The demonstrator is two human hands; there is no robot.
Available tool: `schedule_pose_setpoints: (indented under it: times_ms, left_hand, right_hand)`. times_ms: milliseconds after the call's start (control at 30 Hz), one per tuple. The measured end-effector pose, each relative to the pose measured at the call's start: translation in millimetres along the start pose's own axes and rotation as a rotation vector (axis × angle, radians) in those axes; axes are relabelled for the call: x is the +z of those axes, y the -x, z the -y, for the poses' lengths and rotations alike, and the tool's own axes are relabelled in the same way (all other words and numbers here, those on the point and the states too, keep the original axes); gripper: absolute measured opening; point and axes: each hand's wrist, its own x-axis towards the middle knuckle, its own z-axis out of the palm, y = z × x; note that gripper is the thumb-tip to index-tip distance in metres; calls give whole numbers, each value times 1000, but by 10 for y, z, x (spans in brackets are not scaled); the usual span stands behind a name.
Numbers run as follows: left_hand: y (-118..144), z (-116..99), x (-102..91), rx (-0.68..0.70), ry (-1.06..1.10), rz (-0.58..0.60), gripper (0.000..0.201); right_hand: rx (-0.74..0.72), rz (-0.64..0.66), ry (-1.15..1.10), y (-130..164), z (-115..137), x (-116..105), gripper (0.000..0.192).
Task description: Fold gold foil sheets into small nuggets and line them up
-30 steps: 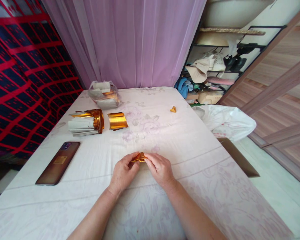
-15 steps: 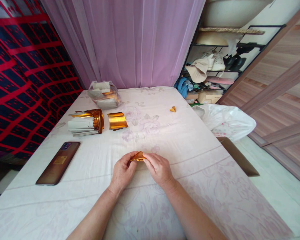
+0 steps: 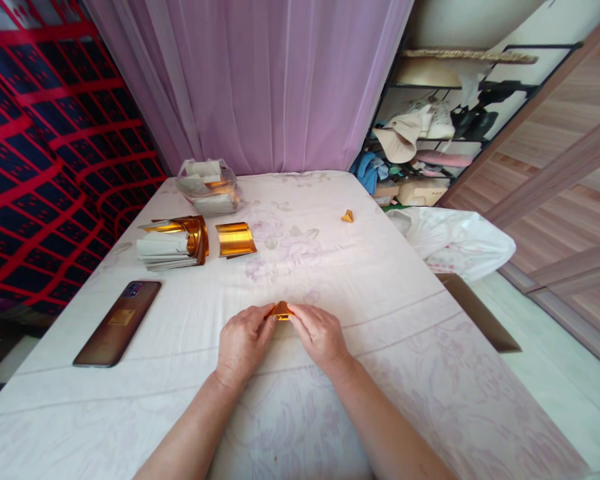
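Gold paper fold [image 3: 281,310], peak pointing up.

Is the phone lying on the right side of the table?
No, the phone lies on the left side, beyond the left hand.

- Table [image 3: 380,347]: covered by a pale cloth with a faint floral print.
- Phone [image 3: 117,323]: dark, lying flat near the left edge.
- Stack of white sheets [image 3: 163,252]: beyond the phone, with curled gold foil [image 3: 193,233] against its right end.
- Gold foil sheet [image 3: 235,239]: flat, just right of the stack.
- Clear plastic bag [image 3: 207,188]: holds white and gold pieces, at the far left corner.
- Small folded gold piece [image 3: 347,216]: alone, towards the far right edge.
- White plastic bag [image 3: 455,243]: beside the table's right edge.
- Lilac curtain [image 3: 260,80]: behind the table.
- Red and dark patterned fabric [image 3: 45,147]: at left.
- Metal rack [image 3: 440,127]: at right, loaded with hats and shoes.
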Motion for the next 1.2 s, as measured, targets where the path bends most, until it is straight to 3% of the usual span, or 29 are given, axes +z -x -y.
schedule_pose_setpoints:
  times_ms: [300, 567, 1200]
  left_hand:
    - [2, 3, 7, 8, -75, -9, 21]
    - [14, 1, 31, 32, -79, -10, 21]
    - [-11, -40, -16, 97, -228, 29, 22]
  right_hand:
    - [-16, 42, -21, -7, -6, 14, 28]
    - [90, 54, 126, -46, 17, -83, 20]
    - [81, 98, 182, -49, 15, -81, 30]
